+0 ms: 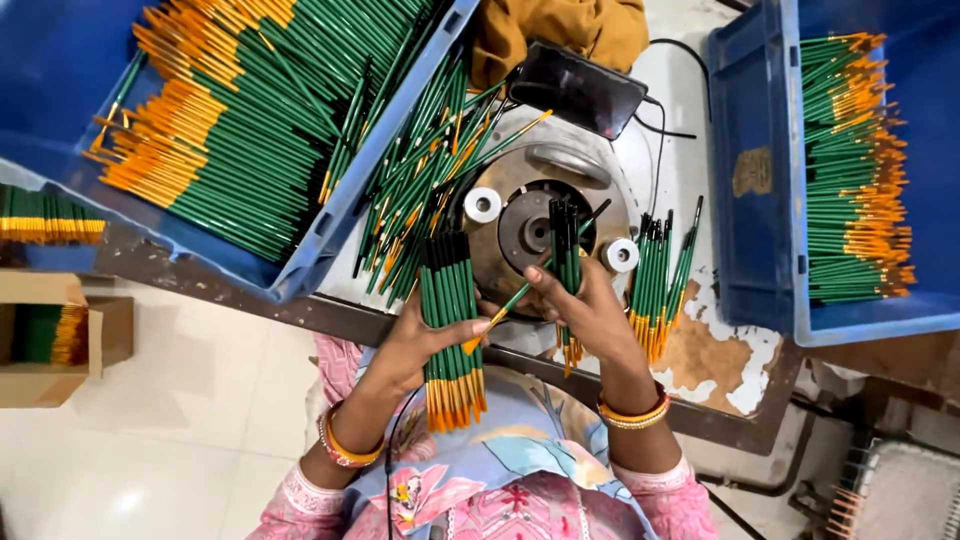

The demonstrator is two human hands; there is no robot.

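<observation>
My left hand (pixel 418 345) grips a thick bundle of green pencils (pixel 452 320) with orange ends, held upright, black tips pointing away from me. My right hand (pixel 585 312) holds a smaller bunch of green pencils (pixel 567 250) over a round metal machine head (pixel 530 225), their black tips near its centre hole. One single pencil (pixel 510 305) lies slanted between the two hands, touched by fingers of both. Bangles ring both wrists.
A loose pile of pencils (pixel 420 170) lies left of the machine. Another small stack (pixel 660 280) rests to its right. Blue crates full of pencils stand at the left (pixel 300 270) and right (pixel 760 260). A cardboard box (pixel 50 340) sits far left.
</observation>
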